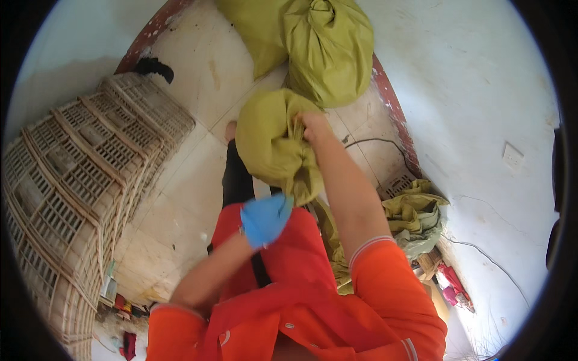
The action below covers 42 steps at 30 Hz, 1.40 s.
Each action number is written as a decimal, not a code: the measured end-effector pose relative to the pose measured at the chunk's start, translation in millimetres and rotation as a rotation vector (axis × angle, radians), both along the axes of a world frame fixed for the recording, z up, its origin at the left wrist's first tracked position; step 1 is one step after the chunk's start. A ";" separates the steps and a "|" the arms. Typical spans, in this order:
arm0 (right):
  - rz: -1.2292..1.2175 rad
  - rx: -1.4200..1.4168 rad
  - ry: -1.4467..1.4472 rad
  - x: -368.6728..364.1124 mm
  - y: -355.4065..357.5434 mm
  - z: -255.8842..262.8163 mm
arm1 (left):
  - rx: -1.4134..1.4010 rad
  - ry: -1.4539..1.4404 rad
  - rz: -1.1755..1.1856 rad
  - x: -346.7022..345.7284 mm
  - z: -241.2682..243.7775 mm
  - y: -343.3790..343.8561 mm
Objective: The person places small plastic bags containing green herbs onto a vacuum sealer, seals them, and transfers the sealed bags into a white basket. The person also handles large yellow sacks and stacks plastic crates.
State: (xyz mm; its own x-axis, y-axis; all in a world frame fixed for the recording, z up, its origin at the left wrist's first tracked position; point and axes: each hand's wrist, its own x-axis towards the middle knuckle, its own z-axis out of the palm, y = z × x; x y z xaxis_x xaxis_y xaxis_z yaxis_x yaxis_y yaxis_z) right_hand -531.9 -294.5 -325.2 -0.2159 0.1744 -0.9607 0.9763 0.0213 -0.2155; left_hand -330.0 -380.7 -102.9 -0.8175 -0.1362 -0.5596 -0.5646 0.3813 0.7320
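In front of me is a bunched yellow-green woven sack (264, 140), held above my legs. My right hand (314, 126) is bare and closed on gathered folds at the sack's right side. My left hand (266, 220), in a blue glove, is at the sack's lower end over my red apron (293, 252); its fingertips meet the fabric and look closed on it, though they are blurred. A tied, full sack (329, 54) of the same colour stands on the floor beyond, with another sack (257, 27) beside it.
Stacked plastic crates (90, 149) with slatted sides fill the left. To the right, folded sacks (415, 212) lie by the wall near a small plastic basket (397, 185). A dark cable (379, 140) runs over the tiled floor (180, 216). A socket (513, 154) is on the right wall.
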 end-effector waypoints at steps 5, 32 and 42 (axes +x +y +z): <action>-0.127 0.112 -0.060 41.5 9.6 -27.8 | 0.126 0.023 0.087 12.1 7.5 4.0; 0.832 -0.160 0.599 11.2 72.5 176.4 | -0.131 0.305 -0.135 -82.8 -80.6 20.9; 1.290 -0.239 1.436 48.1 87.1 215.0 | 1.122 -0.244 0.428 -70.3 -74.9 -9.9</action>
State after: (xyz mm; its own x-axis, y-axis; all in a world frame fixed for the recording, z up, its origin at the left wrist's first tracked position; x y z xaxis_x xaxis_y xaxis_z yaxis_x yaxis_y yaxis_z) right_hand -483.8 -207.4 -110.2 -0.6080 -0.7928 0.0433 -0.4767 0.3209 -0.8184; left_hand -400.2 -390.7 -177.8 -0.6826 0.2880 -0.6716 -0.6578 -0.6425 0.3931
